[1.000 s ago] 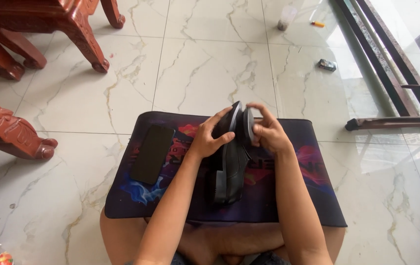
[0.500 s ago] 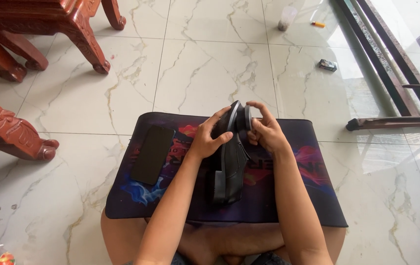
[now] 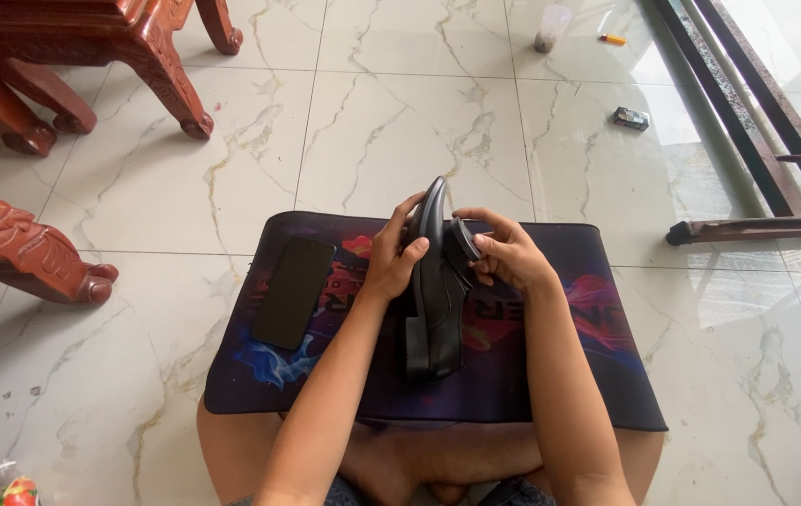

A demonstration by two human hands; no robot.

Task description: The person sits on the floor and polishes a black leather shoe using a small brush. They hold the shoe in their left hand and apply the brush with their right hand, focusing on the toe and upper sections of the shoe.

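Black shoe (image 3: 438,281) is tipping up higher over the mat (image 3: 550,375) than a moment ago, left hand (image 3: 399,255) clamped on its sole side while right hand (image 3: 505,253) fingers are pinching a round sponge (image 3: 465,238) against it.

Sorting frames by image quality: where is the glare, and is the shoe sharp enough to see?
Head view: strong daylight glare washes the tiled floor at upper right, by the dark door frame; the black shoe between the left hand and right hand is sharp, but its black surface shows little detail; straight lines bow slightly near the edges.
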